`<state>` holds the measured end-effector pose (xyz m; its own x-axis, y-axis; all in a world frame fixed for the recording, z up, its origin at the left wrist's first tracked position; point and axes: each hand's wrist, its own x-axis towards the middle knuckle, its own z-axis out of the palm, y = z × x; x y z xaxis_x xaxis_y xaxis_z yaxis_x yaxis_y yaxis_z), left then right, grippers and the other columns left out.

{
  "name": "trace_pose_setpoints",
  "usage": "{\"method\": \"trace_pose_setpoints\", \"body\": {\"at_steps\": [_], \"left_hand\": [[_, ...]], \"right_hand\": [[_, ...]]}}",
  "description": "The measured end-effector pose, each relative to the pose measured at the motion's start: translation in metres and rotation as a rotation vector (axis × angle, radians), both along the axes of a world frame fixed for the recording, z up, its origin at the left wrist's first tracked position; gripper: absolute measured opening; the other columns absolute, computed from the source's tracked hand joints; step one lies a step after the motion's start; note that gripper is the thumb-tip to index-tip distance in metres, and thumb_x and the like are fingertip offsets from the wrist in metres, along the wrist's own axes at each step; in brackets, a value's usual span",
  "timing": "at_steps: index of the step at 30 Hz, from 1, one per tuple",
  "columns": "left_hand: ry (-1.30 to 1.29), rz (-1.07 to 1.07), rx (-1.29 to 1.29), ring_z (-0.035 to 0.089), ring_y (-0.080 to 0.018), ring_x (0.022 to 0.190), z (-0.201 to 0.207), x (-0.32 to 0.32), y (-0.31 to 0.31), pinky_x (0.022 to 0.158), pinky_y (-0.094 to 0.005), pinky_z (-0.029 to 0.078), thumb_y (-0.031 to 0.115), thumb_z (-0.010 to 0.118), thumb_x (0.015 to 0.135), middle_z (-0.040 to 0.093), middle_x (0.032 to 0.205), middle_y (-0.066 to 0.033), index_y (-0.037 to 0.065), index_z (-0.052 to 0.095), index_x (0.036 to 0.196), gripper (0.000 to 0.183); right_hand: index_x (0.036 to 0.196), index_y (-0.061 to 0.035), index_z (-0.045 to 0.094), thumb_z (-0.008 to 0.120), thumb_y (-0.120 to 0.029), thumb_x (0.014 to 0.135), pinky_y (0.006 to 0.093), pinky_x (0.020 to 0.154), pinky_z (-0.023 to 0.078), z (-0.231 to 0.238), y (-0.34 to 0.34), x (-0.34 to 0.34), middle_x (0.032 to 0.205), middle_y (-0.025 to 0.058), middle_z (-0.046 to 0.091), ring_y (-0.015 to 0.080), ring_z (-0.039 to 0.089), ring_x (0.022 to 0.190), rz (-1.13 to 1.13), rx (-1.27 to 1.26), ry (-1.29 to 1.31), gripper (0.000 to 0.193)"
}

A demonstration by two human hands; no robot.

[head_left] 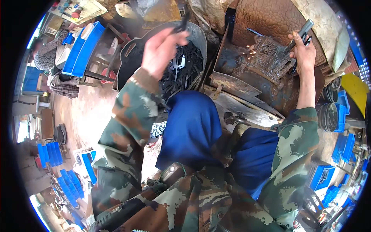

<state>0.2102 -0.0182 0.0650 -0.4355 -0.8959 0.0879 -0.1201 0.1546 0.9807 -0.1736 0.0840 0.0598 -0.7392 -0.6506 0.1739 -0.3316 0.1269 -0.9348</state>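
Note:
My left hand (161, 52), smeared by motion, is raised over a dark tub (129, 63). A thin black piece (182, 26), too blurred to name, sticks out from its pinched fingers. Inside the tub lie many flat black pieces (189, 75), with a few shiny ones (181, 62) among them. My right hand (304, 52) is closed round a grey metal bar (306, 28), and some slim black pieces (307, 40) show between its fingers. The bar slants down to a grimy, crusted brown block (266, 56) in an open metal box.
The rusty box wall (235, 85) stands beyond my knees, right of the tub. A brown crusted sheet (278, 17) rises behind the block. Blue bins (83, 48) sit on a stand at far left, near another person (50, 52). More blue bins (343, 147) stand at right.

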Motion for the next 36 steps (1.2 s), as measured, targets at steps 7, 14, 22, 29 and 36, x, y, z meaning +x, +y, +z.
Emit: {"method": "trace_pose_setpoints", "body": {"at_steps": [7, 14, 22, 29, 36], "left_hand": [[0.405, -0.301, 0.103, 0.053, -0.0050, 0.059, 0.031, -0.152, 0.032, 0.055, -0.0204, 0.041, 0.016, 0.060, 0.095, 0.063, 0.067, -0.0001, 0.005, 0.070, 0.100, 0.016], [0.537, -0.307, 0.291, 0.054, -0.0110, 0.059, 0.002, -0.230, 0.057, 0.056, -0.0267, 0.039, 0.015, 0.056, 0.092, 0.060, 0.063, -0.0044, 0.000, 0.067, 0.084, 0.020], [0.268, -0.264, 0.069, 0.058, -0.0153, 0.062, 0.000, -0.214, 0.059, 0.062, -0.0330, 0.048, 0.018, 0.062, 0.085, 0.062, 0.068, -0.0123, -0.006, 0.069, 0.092, 0.025], [0.196, -0.122, -0.021, 0.067, -0.0416, 0.089, 0.000, -0.206, 0.039, 0.081, -0.0456, 0.052, 0.030, 0.065, 0.082, 0.068, 0.086, -0.0242, 0.005, 0.073, 0.094, 0.029], [0.116, -0.283, -0.170, 0.066, -0.0334, 0.070, -0.032, -0.206, 0.027, 0.068, -0.0400, 0.052, 0.030, 0.063, 0.085, 0.065, 0.072, -0.0199, 0.001, 0.070, 0.084, 0.030]], "right_hand": [[0.104, -0.0032, 0.065, 0.068, -0.028, 0.092, 0.0230, 0.044, 0.045, -0.003, 0.000, 0.000, 0.088, 0.0022, 0.070, 0.0052, 0.046, 0.052, 0.017, -0.036, -0.001, 0.028], [0.101, -0.0047, 0.067, 0.067, -0.028, 0.094, 0.0239, 0.043, 0.044, -0.010, 0.008, -0.011, 0.078, 0.0001, 0.064, 0.0061, 0.049, 0.054, -0.035, -0.012, 0.060, 0.024], [0.094, -0.0045, 0.061, 0.064, -0.023, 0.096, 0.0247, 0.042, 0.042, -0.014, 0.004, -0.012, 0.058, -0.0032, 0.046, 0.0066, 0.042, 0.046, -0.034, -0.117, -0.016, 0.019], [0.104, -0.0041, 0.064, 0.066, -0.018, 0.095, 0.0230, 0.042, 0.038, 0.012, 0.040, 0.032, 0.077, 0.0001, 0.062, 0.0036, 0.034, 0.044, 0.069, -0.046, -0.216, 0.017], [0.104, -0.0045, 0.069, 0.071, -0.003, 0.082, 0.0222, 0.046, 0.042, 0.029, 0.128, 0.088, 0.084, 0.0014, 0.066, 0.0077, 0.058, 0.059, 0.325, 0.313, -0.088, 0.022]]}}
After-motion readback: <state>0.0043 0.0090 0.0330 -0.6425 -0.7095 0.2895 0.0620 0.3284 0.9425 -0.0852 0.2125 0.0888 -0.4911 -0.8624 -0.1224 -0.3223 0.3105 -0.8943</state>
